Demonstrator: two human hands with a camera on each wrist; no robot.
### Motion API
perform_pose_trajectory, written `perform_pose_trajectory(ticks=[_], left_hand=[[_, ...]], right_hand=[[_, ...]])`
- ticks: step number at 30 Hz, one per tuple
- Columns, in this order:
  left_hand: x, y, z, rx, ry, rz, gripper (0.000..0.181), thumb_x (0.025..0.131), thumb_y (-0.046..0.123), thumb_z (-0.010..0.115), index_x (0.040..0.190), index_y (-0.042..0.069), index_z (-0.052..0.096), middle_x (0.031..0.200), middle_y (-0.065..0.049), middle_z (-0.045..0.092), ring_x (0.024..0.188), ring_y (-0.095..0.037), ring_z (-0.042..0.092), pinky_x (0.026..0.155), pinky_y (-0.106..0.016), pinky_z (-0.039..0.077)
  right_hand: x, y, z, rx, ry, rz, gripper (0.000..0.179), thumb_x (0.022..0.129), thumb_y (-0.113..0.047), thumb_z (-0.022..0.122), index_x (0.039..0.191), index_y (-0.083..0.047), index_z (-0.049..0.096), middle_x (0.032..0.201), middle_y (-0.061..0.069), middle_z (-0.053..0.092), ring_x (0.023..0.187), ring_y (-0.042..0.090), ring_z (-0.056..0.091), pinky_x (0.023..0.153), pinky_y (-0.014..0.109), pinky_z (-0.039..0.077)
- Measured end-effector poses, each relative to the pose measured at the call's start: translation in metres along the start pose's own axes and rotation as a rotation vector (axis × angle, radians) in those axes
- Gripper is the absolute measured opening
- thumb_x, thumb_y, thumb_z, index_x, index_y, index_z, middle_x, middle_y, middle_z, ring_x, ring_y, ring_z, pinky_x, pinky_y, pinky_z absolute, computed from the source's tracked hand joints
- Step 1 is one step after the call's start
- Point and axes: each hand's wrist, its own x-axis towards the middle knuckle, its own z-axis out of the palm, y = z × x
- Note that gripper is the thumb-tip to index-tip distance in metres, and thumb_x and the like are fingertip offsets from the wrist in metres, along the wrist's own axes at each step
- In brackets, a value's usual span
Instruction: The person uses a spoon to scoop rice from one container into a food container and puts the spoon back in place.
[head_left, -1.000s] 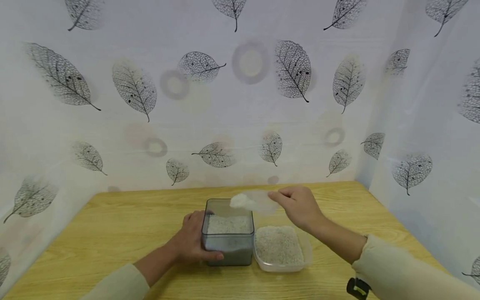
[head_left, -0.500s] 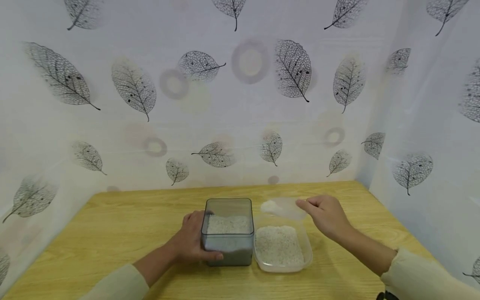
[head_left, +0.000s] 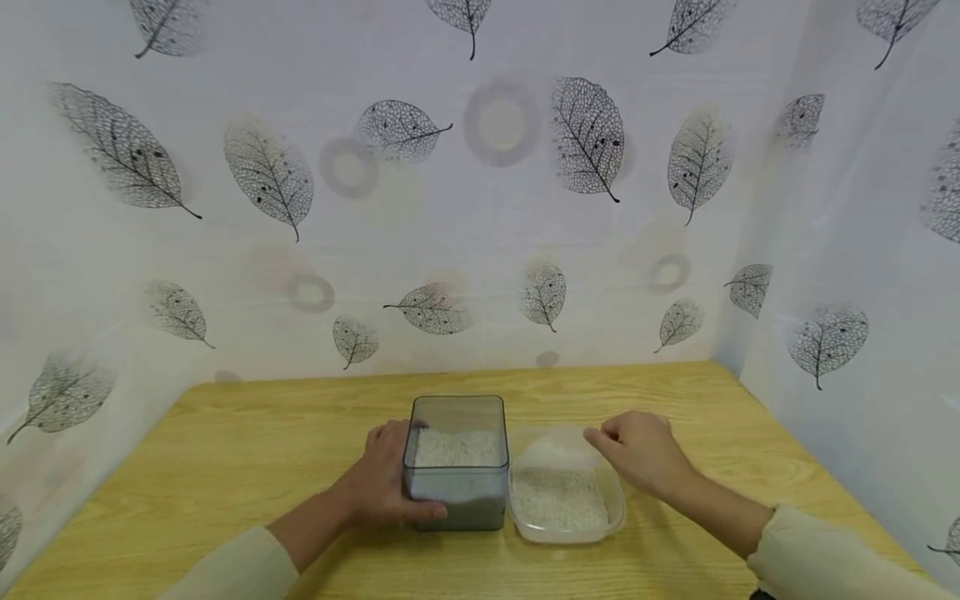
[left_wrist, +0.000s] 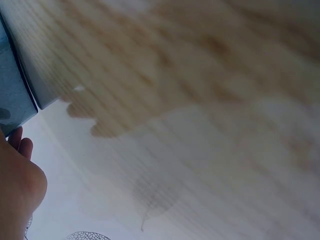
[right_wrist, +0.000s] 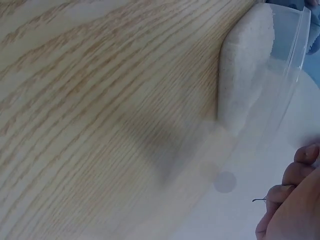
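My left hand holds a grey see-through square container by its left side, thumb across the front. Pale rice-like grains fill it partway. Right beside it stands a clear low plastic box with similar grains in it. Over the back of this box my right hand pinches a thin translucent scoop-like piece, its edge low by the grains. In the right wrist view, the box is at upper right and curled fingers show at the right edge.
Both containers stand on a wood-grain table. A white sheet with a leaf print hangs behind the table and along both sides.
My right hand has moved right and then down, taking the translucent scoop-like piece from above the grey container to the clear box. My left hand keeps its hold.
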Motion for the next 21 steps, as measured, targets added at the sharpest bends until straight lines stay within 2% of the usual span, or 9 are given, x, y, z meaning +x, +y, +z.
perform_pose_trajectory(ticks=[3, 6, 9, 13, 15, 17, 18, 21], left_hand=[[0.002, -0.001, 0.002, 0.001, 0.002, -0.003, 0.108, 0.062, 0.069, 0.079, 0.138, 0.002, 0.040, 0.124, -0.007, 0.053, 0.115, -0.023, 0.047, 0.109, -0.057, 0.027], [0.004, -0.002, 0.004, 0.012, 0.000, -0.005, 0.108, 0.062, 0.068, 0.079, 0.139, 0.003, 0.040, 0.124, -0.007, 0.053, 0.114, -0.022, 0.047, 0.108, -0.057, 0.027], [0.004, -0.004, 0.003, 0.020, -0.005, -0.002, 0.108, 0.063, 0.068, 0.080, 0.139, 0.003, 0.040, 0.124, -0.006, 0.053, 0.113, -0.021, 0.047, 0.108, -0.056, 0.028], [0.004, -0.004, 0.002, 0.012, -0.009, -0.008, 0.109, 0.062, 0.069, 0.080, 0.140, 0.005, 0.040, 0.124, -0.004, 0.052, 0.113, -0.019, 0.046, 0.109, -0.056, 0.027], [0.004, -0.004, 0.002, 0.014, -0.005, -0.003, 0.109, 0.062, 0.070, 0.079, 0.140, 0.005, 0.040, 0.123, -0.003, 0.052, 0.113, -0.019, 0.046, 0.109, -0.056, 0.027], [0.005, -0.005, 0.003, 0.016, -0.001, 0.003, 0.109, 0.062, 0.071, 0.079, 0.139, 0.004, 0.040, 0.122, -0.003, 0.052, 0.113, -0.019, 0.046, 0.109, -0.055, 0.027], [0.005, -0.005, 0.003, 0.018, 0.000, 0.006, 0.109, 0.062, 0.072, 0.079, 0.139, 0.004, 0.041, 0.122, -0.003, 0.052, 0.112, -0.019, 0.046, 0.108, -0.055, 0.027], [0.005, -0.006, 0.003, 0.019, -0.001, 0.007, 0.109, 0.062, 0.073, 0.078, 0.138, 0.004, 0.041, 0.122, -0.003, 0.052, 0.112, -0.020, 0.047, 0.108, -0.055, 0.027]], right_hand=[[0.001, 0.001, -0.002, -0.027, -0.012, -0.081, 0.055, 0.096, -0.027, 0.064, 0.049, -0.021, 0.037, 0.045, -0.019, 0.026, 0.045, 0.002, 0.029, 0.084, 0.054, 0.039], [0.003, 0.003, -0.006, -0.067, -0.027, -0.203, 0.054, 0.094, -0.027, 0.067, 0.049, -0.023, 0.039, 0.047, -0.021, 0.027, 0.052, 0.000, 0.031, 0.078, 0.042, 0.033], [0.006, 0.003, -0.012, -0.175, 0.002, -0.402, 0.052, 0.091, -0.027, 0.069, 0.049, -0.027, 0.038, 0.052, -0.022, 0.027, 0.061, 0.000, 0.029, 0.075, 0.034, 0.026], [0.015, 0.002, -0.022, -0.336, 0.157, -0.784, 0.052, 0.100, -0.032, 0.057, 0.052, -0.028, 0.038, 0.055, -0.017, 0.029, 0.065, 0.007, 0.026, 0.074, 0.033, 0.024], [0.021, 0.000, -0.029, -0.391, 0.251, -0.940, 0.052, 0.103, -0.032, 0.048, 0.053, -0.025, 0.040, 0.056, -0.013, 0.031, 0.066, 0.012, 0.027, 0.074, 0.035, 0.025], [0.026, -0.003, -0.036, -0.435, 0.319, -1.038, 0.054, 0.106, -0.031, 0.039, 0.053, -0.022, 0.042, 0.056, -0.009, 0.034, 0.066, 0.016, 0.030, 0.072, 0.037, 0.027], [0.028, -0.005, -0.039, -0.444, 0.342, -1.068, 0.053, 0.105, -0.030, 0.040, 0.053, -0.021, 0.042, 0.057, -0.007, 0.035, 0.066, 0.018, 0.031, 0.072, 0.038, 0.028], [0.033, -0.009, -0.046, -0.446, 0.406, -1.102, 0.052, 0.105, -0.027, 0.041, 0.054, -0.019, 0.045, 0.057, -0.005, 0.038, 0.066, 0.020, 0.033, 0.072, 0.039, 0.030]])
